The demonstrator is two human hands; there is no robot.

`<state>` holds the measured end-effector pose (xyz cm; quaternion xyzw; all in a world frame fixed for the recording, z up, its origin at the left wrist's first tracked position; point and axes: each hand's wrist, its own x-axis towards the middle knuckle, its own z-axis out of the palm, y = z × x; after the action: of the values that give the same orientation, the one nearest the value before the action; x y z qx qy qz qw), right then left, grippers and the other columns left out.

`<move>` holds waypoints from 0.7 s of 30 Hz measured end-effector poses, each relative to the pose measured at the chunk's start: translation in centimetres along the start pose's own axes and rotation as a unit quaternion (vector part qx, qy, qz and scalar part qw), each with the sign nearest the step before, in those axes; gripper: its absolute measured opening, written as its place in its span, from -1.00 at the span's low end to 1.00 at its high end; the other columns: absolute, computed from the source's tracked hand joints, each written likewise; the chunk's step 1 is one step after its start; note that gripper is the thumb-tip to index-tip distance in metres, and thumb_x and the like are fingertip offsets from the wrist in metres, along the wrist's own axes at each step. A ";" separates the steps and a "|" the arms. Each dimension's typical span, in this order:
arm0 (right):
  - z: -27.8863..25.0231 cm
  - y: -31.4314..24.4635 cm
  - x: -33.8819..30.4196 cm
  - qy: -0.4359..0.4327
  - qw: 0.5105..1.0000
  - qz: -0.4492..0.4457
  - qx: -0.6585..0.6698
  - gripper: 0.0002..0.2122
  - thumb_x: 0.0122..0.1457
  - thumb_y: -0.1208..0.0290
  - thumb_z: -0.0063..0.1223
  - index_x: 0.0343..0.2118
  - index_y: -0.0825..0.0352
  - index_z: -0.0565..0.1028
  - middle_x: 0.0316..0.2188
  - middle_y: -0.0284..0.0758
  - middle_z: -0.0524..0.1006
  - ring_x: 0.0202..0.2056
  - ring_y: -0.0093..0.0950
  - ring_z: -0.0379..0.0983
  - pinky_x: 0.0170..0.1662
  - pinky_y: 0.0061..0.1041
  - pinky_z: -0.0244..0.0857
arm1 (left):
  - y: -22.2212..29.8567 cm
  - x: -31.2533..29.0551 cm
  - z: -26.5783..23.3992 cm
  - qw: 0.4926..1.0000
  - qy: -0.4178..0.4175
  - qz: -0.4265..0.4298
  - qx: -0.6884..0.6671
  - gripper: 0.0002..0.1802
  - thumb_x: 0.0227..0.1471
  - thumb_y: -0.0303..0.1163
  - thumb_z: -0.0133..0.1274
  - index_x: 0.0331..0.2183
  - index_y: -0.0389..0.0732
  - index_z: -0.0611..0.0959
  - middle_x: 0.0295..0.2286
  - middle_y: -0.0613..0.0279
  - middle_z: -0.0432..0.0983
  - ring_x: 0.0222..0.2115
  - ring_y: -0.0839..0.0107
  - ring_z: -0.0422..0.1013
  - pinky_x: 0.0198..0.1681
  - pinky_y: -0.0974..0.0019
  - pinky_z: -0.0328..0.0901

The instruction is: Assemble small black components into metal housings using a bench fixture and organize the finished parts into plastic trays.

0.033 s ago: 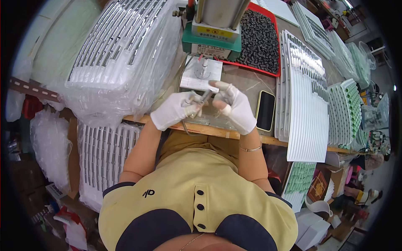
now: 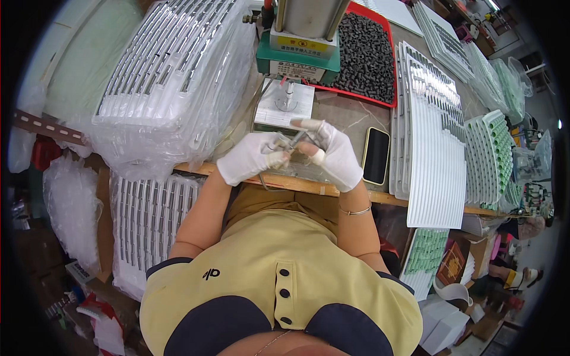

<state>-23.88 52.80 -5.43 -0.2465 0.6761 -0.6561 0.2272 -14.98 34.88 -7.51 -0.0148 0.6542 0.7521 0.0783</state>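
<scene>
A short silvery metal tube [image 2: 295,140] sits between my two white-gloved hands, just above the bench's front edge. My left hand [image 2: 252,156] is closed around its lower end in a pinch. At the upper end, the thumb and curled fingers of my right hand [image 2: 333,153] close on the tube, while the index finger points out to the left. Several fingertips poke bare from the gloves. Right beyond my hands stands a small press [image 2: 303,50] with a green body, a metal block [image 2: 279,113] in front of it. Whether anything small hides in my right fingers cannot be seen.
Black plugs fill a red tray [image 2: 393,71] behind the press. To the right lie a phone [image 2: 376,155] and white ribbed trays [image 2: 436,178] partly loaded with metal tubes. Plastic-wrapped trays of tubes [image 2: 169,71] are stacked at the left. The wooden bench edge [image 2: 309,185] runs before me.
My right hand has drawn in to the left, its thumb and fingers now at the tube's upper end. My left hand has shifted slightly right with the tube.
</scene>
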 end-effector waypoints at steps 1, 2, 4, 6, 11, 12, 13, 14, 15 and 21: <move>0.3 -0.6 -0.2 -0.045 0.999 -0.005 0.002 -0.77 0.01 0.55 0.12 -0.22 0.43 0.47 -0.34 -0.37 0.52 -0.35 -0.63 0.38 -0.25 -0.66 0.28 | 0.3 0.0 0.5 1.000 0.004 0.001 0.003 -0.67 -0.06 -0.25 0.17 -0.30 -0.30 0.54 -0.50 0.34 0.48 -0.52 0.64 0.31 -0.43 0.51 0.23; 0.3 -1.1 -0.4 -0.020 0.998 0.015 -0.052 -0.84 0.01 0.58 0.11 -0.30 0.40 0.51 -0.39 -0.39 0.51 -0.39 -0.64 0.37 -0.27 -0.64 0.27 | 0.6 0.0 0.9 0.996 0.025 0.011 0.089 -0.70 -0.07 -0.25 0.18 -0.36 -0.27 0.55 -0.52 0.33 0.47 -0.52 0.62 0.31 -0.42 0.48 0.24; 0.4 -0.9 -1.1 -0.003 0.994 -0.019 -0.108 -0.86 0.00 0.58 0.11 -0.32 0.39 0.51 -0.41 -0.39 0.51 -0.40 -0.64 0.37 -0.27 -0.64 0.27 | 0.4 0.0 1.6 0.970 0.092 0.044 0.222 -0.74 -0.16 -0.28 0.21 -0.44 -0.23 0.54 -0.55 0.23 0.45 -0.53 0.43 0.37 -0.42 0.36 0.28; 0.7 -0.7 -1.6 0.046 0.971 -0.074 -0.224 -0.86 -0.03 0.56 0.15 -0.36 0.33 0.51 -0.47 -0.27 0.55 -0.44 -0.53 0.48 -0.32 -0.57 0.35 | 1.0 -0.3 2.4 0.943 0.132 0.080 0.295 -0.74 -0.19 -0.32 0.22 -0.46 -0.23 0.52 -0.56 0.20 0.44 -0.53 0.37 0.38 -0.43 0.34 0.28; 1.0 -1.6 -2.7 0.031 0.983 -0.062 -0.170 -0.73 -0.06 0.56 0.18 -0.24 0.34 0.48 -0.47 -0.32 0.54 -0.43 -0.57 0.47 -0.31 -0.59 0.34 | 1.6 -1.8 2.5 0.863 0.212 0.221 0.401 -0.79 -0.28 -0.45 0.18 -0.53 -0.20 0.46 -0.60 0.13 0.37 -0.55 0.13 0.36 -0.48 0.24 0.27; 0.7 -2.7 -2.9 0.020 0.987 -0.020 -0.157 -0.69 -0.06 0.55 0.19 -0.19 0.35 0.46 -0.47 -0.34 0.54 -0.42 -0.59 0.47 -0.31 -0.60 0.34 | 2.4 -2.9 2.0 0.856 0.218 0.251 0.396 -0.84 -0.26 -0.51 0.14 -0.54 -0.20 0.46 -0.58 0.15 0.41 -0.54 0.24 0.41 -0.47 0.29 0.29; -0.3 -3.1 -2.9 0.021 0.983 -0.026 -0.181 -0.64 -0.07 0.54 0.20 -0.14 0.36 0.43 -0.44 -0.35 0.54 -0.39 -0.62 0.46 -0.30 -0.64 0.32 | 3.7 -4.3 1.3 0.869 0.234 0.255 0.354 -0.85 -0.25 -0.54 0.12 -0.54 -0.19 0.46 -0.56 0.17 0.43 -0.52 0.31 0.42 -0.44 0.33 0.30; -1.5 -2.6 -2.8 0.027 0.981 -0.023 -0.190 -0.66 -0.06 0.54 0.20 -0.15 0.36 0.44 -0.43 -0.34 0.54 -0.38 -0.62 0.46 -0.30 -0.65 0.32 | 4.6 -5.5 0.3 0.880 0.245 0.261 0.313 -0.86 -0.24 -0.58 0.11 -0.55 -0.19 0.46 -0.54 0.18 0.46 -0.50 0.37 0.44 -0.42 0.37 0.32; -2.9 -1.9 -2.8 0.038 0.979 -0.017 -0.202 -0.67 -0.05 0.54 0.19 -0.17 0.36 0.45 -0.43 -0.33 0.55 -0.37 -0.62 0.46 -0.29 -0.66 0.32 | 5.4 -6.2 -1.4 0.853 0.306 0.305 0.293 -0.85 -0.25 -0.56 0.13 -0.54 -0.22 0.47 -0.53 0.18 0.46 -0.48 0.38 0.43 -0.39 0.39 0.31; -11.3 1.3 -1.4 0.189 0.884 0.089 -0.419 -0.79 0.11 0.33 0.00 -0.26 0.33 0.49 -0.33 -0.10 0.53 -0.27 -0.19 0.47 -0.20 -0.36 0.30 | 10.8 -12.1 -22.7 0.739 0.585 0.164 0.290 -0.71 -0.01 -0.42 0.09 -0.19 -0.22 0.50 -0.39 0.31 0.47 -0.50 0.58 0.38 -0.49 0.52 0.29</move>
<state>-29.96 62.41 -6.38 -0.1285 0.9373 -0.3229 0.0281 -6.38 9.91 1.31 -0.3207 0.7500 0.3707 -0.4442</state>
